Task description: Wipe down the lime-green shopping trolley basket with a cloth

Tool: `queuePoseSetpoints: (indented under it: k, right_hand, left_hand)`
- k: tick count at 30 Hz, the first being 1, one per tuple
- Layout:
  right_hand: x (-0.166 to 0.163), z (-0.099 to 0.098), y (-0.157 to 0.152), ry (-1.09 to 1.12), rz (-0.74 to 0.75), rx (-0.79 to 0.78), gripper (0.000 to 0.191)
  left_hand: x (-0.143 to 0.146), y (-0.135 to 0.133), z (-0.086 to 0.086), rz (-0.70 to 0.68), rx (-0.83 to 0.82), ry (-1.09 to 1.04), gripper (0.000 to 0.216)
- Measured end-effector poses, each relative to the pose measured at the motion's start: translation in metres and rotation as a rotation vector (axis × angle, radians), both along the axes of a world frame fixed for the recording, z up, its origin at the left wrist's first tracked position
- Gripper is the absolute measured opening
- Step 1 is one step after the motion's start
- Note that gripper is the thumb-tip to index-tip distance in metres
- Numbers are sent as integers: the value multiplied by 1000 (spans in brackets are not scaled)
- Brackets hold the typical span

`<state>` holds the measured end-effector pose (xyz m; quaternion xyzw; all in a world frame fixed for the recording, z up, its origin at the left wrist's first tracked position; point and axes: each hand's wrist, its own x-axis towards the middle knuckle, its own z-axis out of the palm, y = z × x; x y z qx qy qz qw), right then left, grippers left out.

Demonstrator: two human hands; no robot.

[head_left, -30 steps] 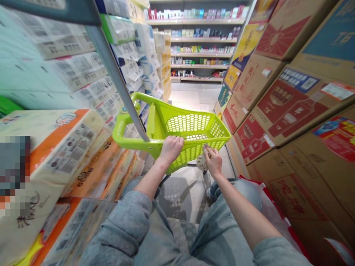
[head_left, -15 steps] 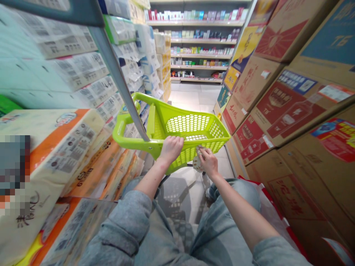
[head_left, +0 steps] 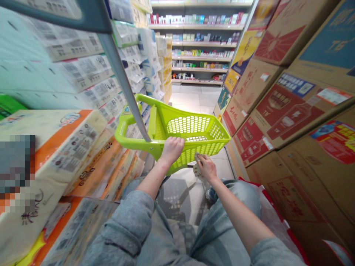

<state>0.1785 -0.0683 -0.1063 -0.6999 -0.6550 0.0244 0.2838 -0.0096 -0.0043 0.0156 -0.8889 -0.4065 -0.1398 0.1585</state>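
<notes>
Stacked cartons (head_left: 285, 107) stand on your right; wrapped packs (head_left: 52, 125) stand on your left. The green cart basket (head_left: 172, 113) is positioned between them, ahead of your knees (head_left: 238, 195). Your left hand (head_left: 172, 148) grips the basket's near rim, fingers curled over it. Your right hand (head_left: 207, 168) holds a patterned cloth (head_left: 197, 171) in narrowed fingers, beside the basket's outer wall; contact between cloth and wall cannot be determined.

grey handle (head_left: 102, 17) cut off, cloth (head_left: 196, 171) half-hidden
</notes>
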Motion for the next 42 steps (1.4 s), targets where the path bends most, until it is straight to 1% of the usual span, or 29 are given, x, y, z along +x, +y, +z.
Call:
queuePoseSetpoints:
  k: [2, 5, 8, 11, 14, 19, 22, 26, 29, 32, 35, 37, 42]
  right_hand:
    - [-1, -4, -3, 46, -34, 15, 34]
    - [-3, 1, 2, 36, -81, 32, 35]
    - [-5, 10, 14, -51, -92, -19, 35]
    - [-5, 12, 23, -108, -98, -85, 34]
    - [-3, 8, 22, -100, -74, -89, 33]
    - [-2, -9, 6, -69, -2, -87, 31]
    - [-3, -16, -2, -12, -39, -69, 32]
    - [-4, -12, 3, -20, -88, -28, 36]
    - [-5, -5, 15, -87, -123, -105, 38]
    - [-9, -4, 22, -111, -138, -185, 39]
    - [-10, -8, 23, -70, -153, -199, 39]
    - [-10, -11, 23, -19, -153, -179, 37]
    - [-12, -21, 28, 208, -154, -105, 38]
  left_hand:
    - [0, 0, -1, 0, 4, 1, 14]
    - [0, 0, -1, 0, 12, 2, 14]
    - [1, 0, 0, 0, 8, -2, 15]
    - [1, 0, 0, 12, 2, 0, 16]
    - [1, 0, 1, 15, -2, 7, 16]
    - [0, -1, 2, 6, -11, 0, 16]
    - [0, -1, 1, 4, -3, 5, 15]
    - [0, 0, 1, 12, 8, 19, 15]
    - [0, 0, 1, 11, 15, 22, 16]
    - [1, 0, 1, 16, 10, 20, 16]
    - [1, 1, 1, 11, 13, 14, 17]
    - [0, 1, 0, 7, 19, 12, 17]
    - [0, 1, -2, 9, 34, 10, 17]
